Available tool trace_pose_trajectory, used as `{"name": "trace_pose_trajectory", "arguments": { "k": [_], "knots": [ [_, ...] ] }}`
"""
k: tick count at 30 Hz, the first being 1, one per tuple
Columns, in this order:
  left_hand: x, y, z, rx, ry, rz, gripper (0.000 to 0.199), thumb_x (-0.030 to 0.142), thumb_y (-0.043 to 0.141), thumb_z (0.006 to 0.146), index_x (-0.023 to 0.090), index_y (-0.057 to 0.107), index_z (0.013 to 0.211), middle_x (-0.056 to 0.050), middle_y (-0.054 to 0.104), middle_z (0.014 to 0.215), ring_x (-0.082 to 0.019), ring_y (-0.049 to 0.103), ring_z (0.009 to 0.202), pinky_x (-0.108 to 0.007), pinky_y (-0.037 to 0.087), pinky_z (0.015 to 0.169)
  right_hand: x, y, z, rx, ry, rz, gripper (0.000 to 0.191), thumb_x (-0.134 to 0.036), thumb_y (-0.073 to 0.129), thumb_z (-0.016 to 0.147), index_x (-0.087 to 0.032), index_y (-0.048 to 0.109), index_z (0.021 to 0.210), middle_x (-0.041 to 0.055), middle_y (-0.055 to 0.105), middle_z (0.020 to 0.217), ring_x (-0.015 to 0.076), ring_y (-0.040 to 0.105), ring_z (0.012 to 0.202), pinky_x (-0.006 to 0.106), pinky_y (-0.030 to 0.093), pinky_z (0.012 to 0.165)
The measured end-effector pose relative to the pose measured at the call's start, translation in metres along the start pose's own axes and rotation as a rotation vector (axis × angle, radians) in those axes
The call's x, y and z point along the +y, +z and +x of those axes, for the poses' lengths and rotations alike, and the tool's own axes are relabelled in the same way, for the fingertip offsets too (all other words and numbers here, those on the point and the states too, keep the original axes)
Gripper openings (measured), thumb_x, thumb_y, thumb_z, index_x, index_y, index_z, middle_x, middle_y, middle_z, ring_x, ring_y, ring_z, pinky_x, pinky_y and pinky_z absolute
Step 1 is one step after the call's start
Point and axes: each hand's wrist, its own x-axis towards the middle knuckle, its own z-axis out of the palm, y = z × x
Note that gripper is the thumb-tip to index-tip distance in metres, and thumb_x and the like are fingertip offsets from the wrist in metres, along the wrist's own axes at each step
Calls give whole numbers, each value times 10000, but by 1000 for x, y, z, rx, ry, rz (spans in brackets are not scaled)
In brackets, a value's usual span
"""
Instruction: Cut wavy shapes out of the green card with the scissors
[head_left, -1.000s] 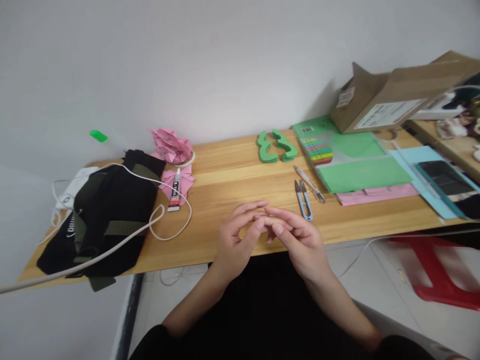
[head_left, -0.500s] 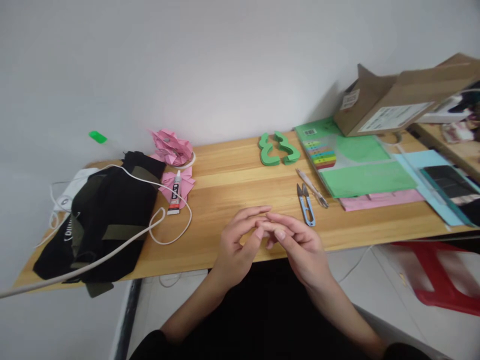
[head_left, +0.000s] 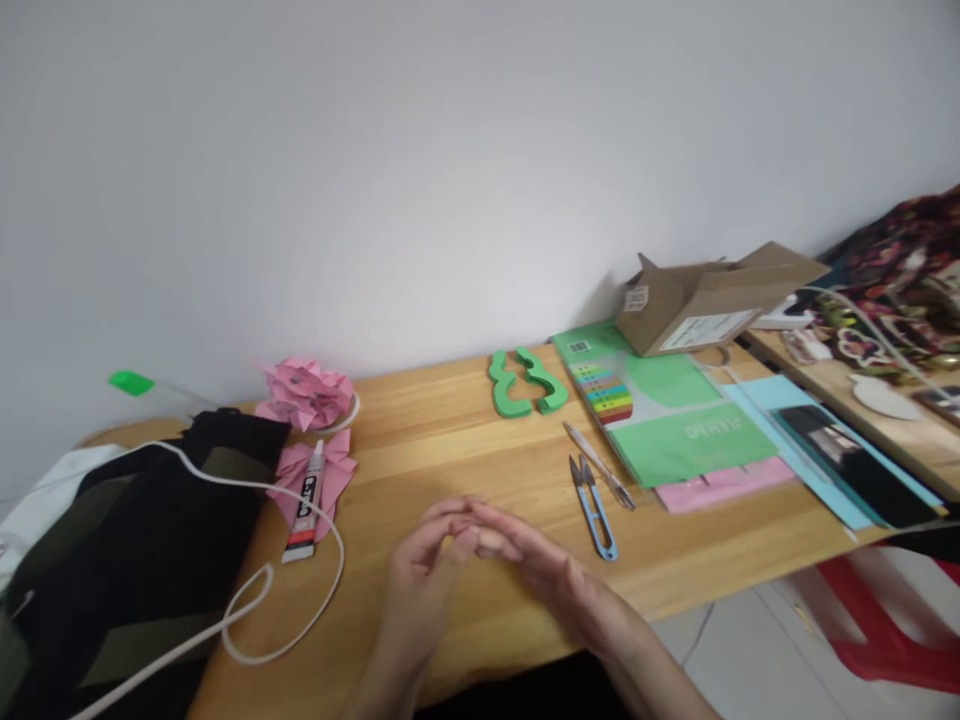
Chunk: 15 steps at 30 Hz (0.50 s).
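Note:
Over the front of the wooden table [head_left: 420, 450], my two hands meet at their fingertips. My left hand [head_left: 431, 560] curls its fingers and thumb around the finger ends of my right hand [head_left: 536, 555]. The right fingers stretch out toward the left, lightly bent. Between the hands I see no object, though their overlap hides part of the fingers. Blue thread snips [head_left: 596, 510] lie to the right of my right hand, with a slim pen-like tool [head_left: 596, 462] beside them. Further back stand two green curved paper shapes [head_left: 512, 385], [head_left: 546, 385].
At left are a glue tube [head_left: 306, 505] on a pink paper piece [head_left: 339, 470], a pink paper flower [head_left: 307, 390], a looping white cable [head_left: 337, 575] and a black bag [head_left: 142, 540]. Green paper packs [head_left: 690, 440] and a cardboard box [head_left: 694, 305] sit right. A red stool [head_left: 877, 630] stands below.
The view has tilted up and shifted, so the table sits lower in it. My hands remain joined, the left fingers now curled more closely on the right ones. The tabletop items look unmoved.

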Motion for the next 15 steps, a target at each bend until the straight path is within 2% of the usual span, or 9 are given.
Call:
{"name": "trace_pose_trajectory", "arguments": {
  "k": [3,5,7,8,10,12,14,15],
  "knots": [
    [2,-12,3,-51,22,-3,267,426,627,835,240,775,713,-85,729,963,-243,644,1027,-388,515,946,-12,-2,10,-132,-4,15,684,-692,387,875,-309,445,1439,89,431,1505,276,400,1378,474,228,1149],
    [-2,-15,5,-78,-26,-43,273,443,629,831,238,775,725,-92,721,1045,-258,627,1079,-407,501,973,-20,-4,14,-204,7,-49,679,-676,381,890,-313,397,1464,90,407,1520,261,394,1384,469,249,1141],
    [-10,-13,8,-93,-98,-64,288,477,637,814,228,766,748,-102,703,1130,-285,614,1125,-434,502,974,-29,-10,15,-239,28,-214,682,-642,394,907,-303,329,1495,92,351,1550,240,361,1404,454,265,1139],
    [-14,-11,9,-83,-121,-58,290,498,648,796,233,764,818,-103,690,1173,-300,603,1151,-452,499,978,-34,-14,14,-222,39,-337,678,-610,417,915,-297,301,1506,95,341,1554,233,353,1408,451,280,1135],
    [-20,-5,10,-68,-131,-24,433,547,642,778,271,696,1107,-104,638,1282,-314,572,1206,-482,481,995,-45,-30,7,-85,53,-653,646,-507,484,926,-295,298,1507,98,370,1540,235,371,1398,464,322,1118],
    [-22,1,10,-84,-132,13,610,578,571,817,289,510,1350,-116,563,1378,-310,542,1247,-502,458,1013,-57,-55,-8,208,65,-1047,582,-379,532,920,-295,368,1472,98,441,1497,253,404,1376,503,343,1106],
    [-21,4,9,-127,-143,46,626,568,484,874,266,410,1417,-135,507,1428,-302,517,1272,-516,428,1034,-66,-85,-28,484,66,-1472,460,-314,552,874,-217,566,1324,155,532,1407,344,455,1320,599,358,1061],
    [-20,6,9,-148,-150,64,609,553,464,891,251,404,1416,-143,493,1437,-298,503,1284,-523,410,1047,-69,-99,-39,577,120,-1651,414,-282,554,846,-190,629,1243,180,558,1371,398,460,1298,649,379,1009]
  ]
}}
